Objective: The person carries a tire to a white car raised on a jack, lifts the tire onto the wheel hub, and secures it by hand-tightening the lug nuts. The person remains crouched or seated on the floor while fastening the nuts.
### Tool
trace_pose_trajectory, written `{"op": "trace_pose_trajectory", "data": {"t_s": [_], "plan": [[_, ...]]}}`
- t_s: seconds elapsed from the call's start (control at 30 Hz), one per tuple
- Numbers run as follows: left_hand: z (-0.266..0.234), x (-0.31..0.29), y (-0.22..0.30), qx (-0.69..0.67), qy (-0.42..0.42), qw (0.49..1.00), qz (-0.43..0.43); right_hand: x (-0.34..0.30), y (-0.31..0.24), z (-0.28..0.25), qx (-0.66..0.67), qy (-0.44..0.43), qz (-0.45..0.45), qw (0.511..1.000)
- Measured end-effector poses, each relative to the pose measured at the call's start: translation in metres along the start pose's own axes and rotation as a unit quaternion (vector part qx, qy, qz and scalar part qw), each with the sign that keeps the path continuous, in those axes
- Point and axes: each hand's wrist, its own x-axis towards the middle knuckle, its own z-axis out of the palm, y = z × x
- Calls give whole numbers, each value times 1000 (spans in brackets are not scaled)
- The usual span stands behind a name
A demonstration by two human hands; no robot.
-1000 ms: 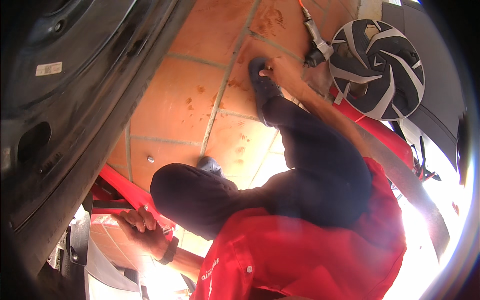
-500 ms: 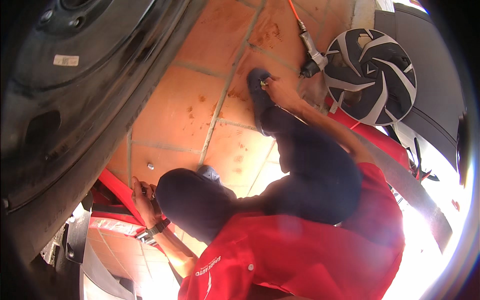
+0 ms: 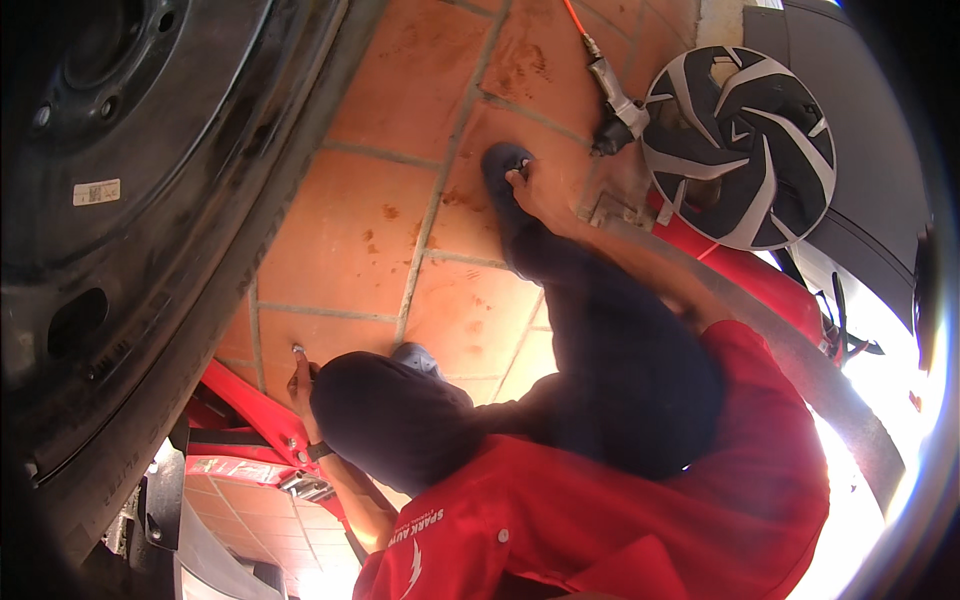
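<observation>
My left hand (image 3: 303,390) reaches down to the tiled floor beside my bent left knee. Its fingertips close at a small silver lug nut (image 3: 298,349), which appears to be still on the tile; the rest of that palm is in shadow. Over the toe of my dark shoe (image 3: 497,160), my right hand (image 3: 537,190) is closed, thumb against fingers. A small pale thing (image 3: 525,164) shows at its fingertips, too small to name. At the left stands a large tyre (image 3: 215,300) on a black steel wheel (image 3: 140,190), apart from both hands.
An air impact wrench (image 3: 618,110) on an orange hose (image 3: 574,17) lies at the upper right, by a black and silver wheel cover (image 3: 740,150). A red metal bar (image 3: 750,265) runs below the cover. Red jack-like metalwork (image 3: 250,410) stands by my left forearm.
My left hand has moved forward from beside the knee to the lug nut on the floor. My right hand stays over the shoe, slightly shifted. The view has turned a little.
</observation>
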Motion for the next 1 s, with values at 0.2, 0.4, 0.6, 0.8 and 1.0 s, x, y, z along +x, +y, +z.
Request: {"op": "trace_pose_trajectory", "data": {"t_s": [0.2,0.4,0.6,0.8,1.0], "plan": [[-7,2,-19,3,1,1000,-3,9,32,-12,274,-169,123,939],[-45,-9,-41,-48,-14,999,-1,25,49,-51,-120,-72,-447,884],[-64,-10,-104,119,115,984,68,38,45,-25,-116,-144,-415,891],[-43,-52,-198,-52,143,981,-123,38,-28,-55,-285,-245,-329,867],[10,-172,-283,-47,150,972,-175,6,-214,-21,-306,-351,-620,632]]}}
